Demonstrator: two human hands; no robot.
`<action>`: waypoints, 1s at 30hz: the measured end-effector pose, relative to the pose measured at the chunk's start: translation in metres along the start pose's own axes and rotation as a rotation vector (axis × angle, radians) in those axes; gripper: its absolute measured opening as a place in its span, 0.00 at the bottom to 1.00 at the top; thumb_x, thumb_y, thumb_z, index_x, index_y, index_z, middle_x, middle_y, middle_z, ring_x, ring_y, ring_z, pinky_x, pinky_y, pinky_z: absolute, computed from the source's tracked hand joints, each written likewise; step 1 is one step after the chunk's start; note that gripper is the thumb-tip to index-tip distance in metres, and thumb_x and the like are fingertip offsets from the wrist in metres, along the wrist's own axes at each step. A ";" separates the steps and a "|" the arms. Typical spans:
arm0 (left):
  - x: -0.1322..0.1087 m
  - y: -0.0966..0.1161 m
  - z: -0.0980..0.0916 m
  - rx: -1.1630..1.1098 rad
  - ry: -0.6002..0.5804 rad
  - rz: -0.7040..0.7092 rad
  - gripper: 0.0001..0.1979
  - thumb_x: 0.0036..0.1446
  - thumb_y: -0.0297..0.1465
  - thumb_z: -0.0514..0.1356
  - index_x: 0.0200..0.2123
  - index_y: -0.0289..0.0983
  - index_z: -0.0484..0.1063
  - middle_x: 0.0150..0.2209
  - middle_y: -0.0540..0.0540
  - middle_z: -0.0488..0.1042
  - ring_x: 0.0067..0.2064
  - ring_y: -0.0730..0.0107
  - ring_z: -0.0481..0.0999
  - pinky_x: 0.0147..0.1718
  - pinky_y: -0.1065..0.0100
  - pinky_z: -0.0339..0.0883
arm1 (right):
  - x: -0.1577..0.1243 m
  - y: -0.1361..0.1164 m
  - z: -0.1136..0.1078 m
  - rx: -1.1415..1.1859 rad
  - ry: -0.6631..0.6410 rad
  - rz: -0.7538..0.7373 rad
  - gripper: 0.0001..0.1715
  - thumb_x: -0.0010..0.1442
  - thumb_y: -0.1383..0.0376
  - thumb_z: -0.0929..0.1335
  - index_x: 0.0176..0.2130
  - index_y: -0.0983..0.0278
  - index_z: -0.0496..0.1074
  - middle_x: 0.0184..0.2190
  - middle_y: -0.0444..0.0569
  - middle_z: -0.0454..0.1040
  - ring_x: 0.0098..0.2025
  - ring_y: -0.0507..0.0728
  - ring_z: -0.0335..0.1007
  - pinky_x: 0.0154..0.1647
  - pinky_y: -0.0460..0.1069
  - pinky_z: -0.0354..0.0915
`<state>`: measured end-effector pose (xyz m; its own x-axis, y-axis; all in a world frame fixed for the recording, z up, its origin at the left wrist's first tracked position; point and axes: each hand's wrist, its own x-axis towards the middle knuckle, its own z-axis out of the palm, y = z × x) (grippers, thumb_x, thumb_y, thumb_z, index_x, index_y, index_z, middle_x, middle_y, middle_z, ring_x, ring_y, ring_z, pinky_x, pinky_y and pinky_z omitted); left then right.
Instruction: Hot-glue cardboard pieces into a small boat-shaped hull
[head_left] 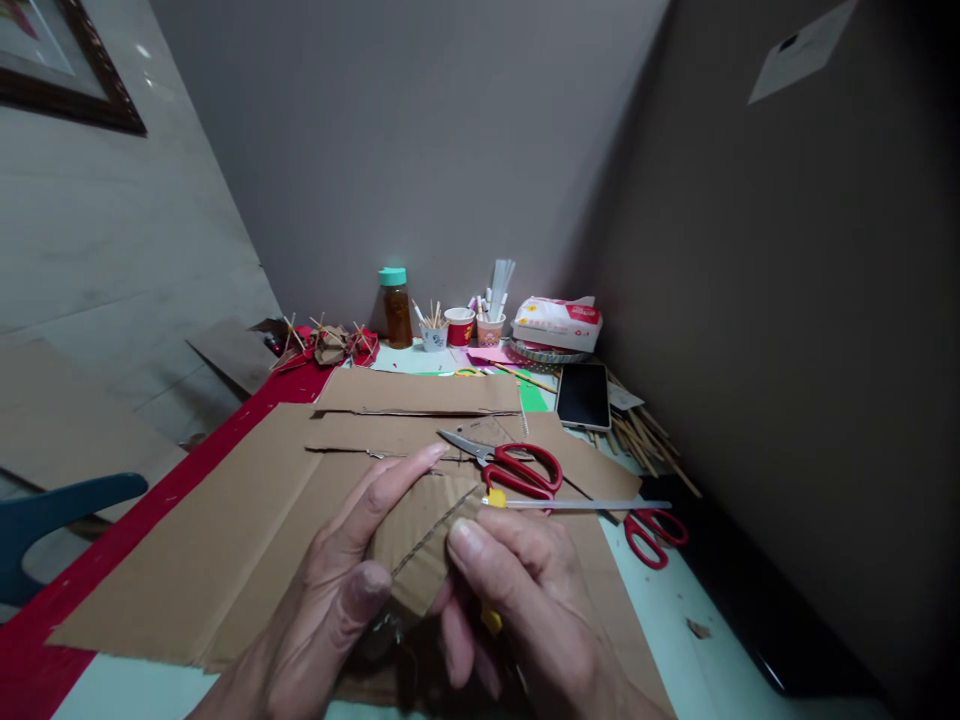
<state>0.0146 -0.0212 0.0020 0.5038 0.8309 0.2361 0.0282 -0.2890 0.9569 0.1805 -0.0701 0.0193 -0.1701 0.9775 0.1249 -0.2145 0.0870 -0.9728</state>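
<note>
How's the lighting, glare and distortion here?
Head view: dim, right edge near black. Head view: small glints on the tiled wall. Head view: deep shadow below the cardboard piece. Head view: grey wall edges slant, likely wide-angle distortion.

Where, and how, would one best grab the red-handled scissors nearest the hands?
Take the scissors by the red loops, probably coming from the right: the loops lie on that side, while the pointed blades aim left, near the left hand.
</note>
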 end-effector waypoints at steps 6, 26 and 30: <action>0.002 0.001 0.001 -0.016 0.009 0.009 0.30 0.61 0.57 0.53 0.62 0.54 0.69 0.64 0.50 0.70 0.63 0.47 0.68 0.63 0.53 0.61 | 0.001 0.008 -0.001 0.073 -0.027 -0.019 0.33 0.70 0.47 0.62 0.21 0.63 0.67 0.14 0.41 0.62 0.14 0.46 0.52 0.16 0.42 0.51; 0.006 -0.017 -0.003 0.060 -0.019 0.073 0.36 0.59 0.59 0.54 0.67 0.56 0.61 0.70 0.50 0.63 0.69 0.45 0.61 0.70 0.51 0.50 | 0.006 0.016 0.015 -0.062 0.161 -0.062 0.35 0.69 0.41 0.61 0.24 0.63 0.66 0.14 0.42 0.66 0.16 0.48 0.61 0.22 0.43 0.62; 0.005 -0.013 -0.008 0.131 0.066 0.040 0.39 0.54 0.57 0.61 0.67 0.58 0.60 0.70 0.52 0.63 0.71 0.44 0.56 0.70 0.50 0.47 | 0.009 0.020 0.017 -0.074 0.223 -0.133 0.31 0.70 0.45 0.63 0.25 0.63 0.64 0.15 0.43 0.68 0.19 0.49 0.65 0.24 0.43 0.65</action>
<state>0.0095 -0.0096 -0.0081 0.4492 0.8457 0.2881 0.1235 -0.3781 0.9175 0.1587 -0.0626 0.0041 0.0730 0.9741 0.2141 -0.1483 0.2229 -0.9635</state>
